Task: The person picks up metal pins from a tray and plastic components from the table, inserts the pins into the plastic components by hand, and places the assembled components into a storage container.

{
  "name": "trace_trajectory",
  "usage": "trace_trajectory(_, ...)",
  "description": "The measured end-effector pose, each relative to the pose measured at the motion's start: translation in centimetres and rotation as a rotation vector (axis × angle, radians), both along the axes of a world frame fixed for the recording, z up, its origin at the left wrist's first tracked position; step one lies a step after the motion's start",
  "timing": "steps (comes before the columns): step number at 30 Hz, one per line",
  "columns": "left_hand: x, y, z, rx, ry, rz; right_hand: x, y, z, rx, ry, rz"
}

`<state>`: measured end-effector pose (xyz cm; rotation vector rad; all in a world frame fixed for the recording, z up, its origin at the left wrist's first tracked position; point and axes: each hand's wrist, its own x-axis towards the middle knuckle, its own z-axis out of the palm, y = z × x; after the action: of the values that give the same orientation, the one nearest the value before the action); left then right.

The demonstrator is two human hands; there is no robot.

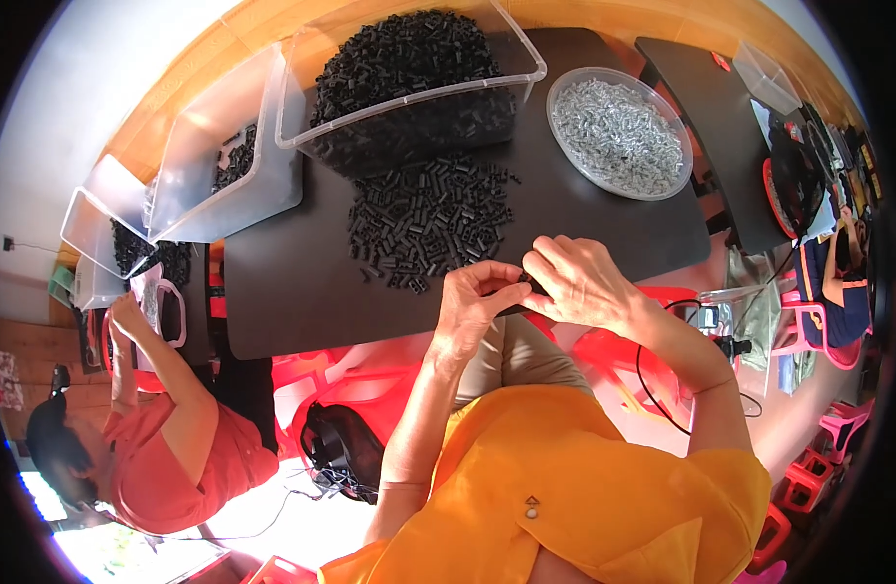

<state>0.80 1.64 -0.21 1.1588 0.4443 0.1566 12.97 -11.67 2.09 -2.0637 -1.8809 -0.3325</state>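
A small black plastic piece [528, 283] is pinched between left hand [472, 307] and right hand [576, 284], just nearside of the loose black pile [428, 219].

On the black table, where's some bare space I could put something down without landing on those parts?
The black table is bare along its left part, between the loose pile of black parts and the table's left edge. Another bare strip lies right of the pile, below the round dish of silver parts. It is crowded at the clear bin and where the left hand and right hand meet.
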Motion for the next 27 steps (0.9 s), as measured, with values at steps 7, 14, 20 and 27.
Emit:
trace_trajectory(7,-0.1,-0.4,0.3,-0.105,0.068,-0.06,1.7,0.0,-1.4,0.112,-0.035,0.15)
trace_trajectory(14,-0.1,0.1,0.3,-0.096,0.113,-0.111,2.3,0.3,-2.4,0.102,0.072,0.188)
trace_trajectory(20,0.3,0.6,-0.5,-0.096,0.098,-0.172,2.2,0.5,-2.9,0.063,0.05,0.232)
trace_trajectory(27,-1.1,2.2,1.5,0.09,0.069,-0.015,0.5,0.4,-0.2,0.104,0.084,0.12)
